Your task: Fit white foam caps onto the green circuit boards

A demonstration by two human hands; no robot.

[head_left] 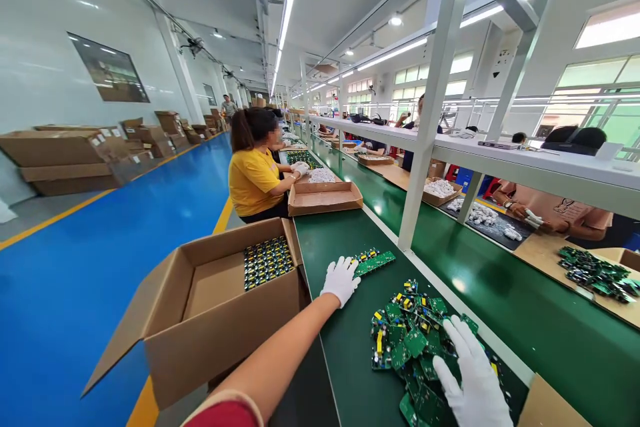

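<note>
In the head view my left hand (341, 281), in a white glove, lies at the near end of a row of green circuit boards (376, 264). Its fingers are stretched out and touch the row's end; their undersides are hidden. My right hand (473, 373), also gloved in white, is at the right side of a loose pile of circuit boards (415, 340). Thumb and fingers are apart, with no board visible between them. The piled boards lie at mixed angles, some showing yellow and black components, others their green undersides.
An open cardboard box (225, 320) stands left of the green worktop (325, 233), with rows of boards (269, 261) inside. A shallow carton (325, 198) sits farther along, beside a co-worker in a yellow shirt (255, 177). A white frame post (433, 107) rises at the right.
</note>
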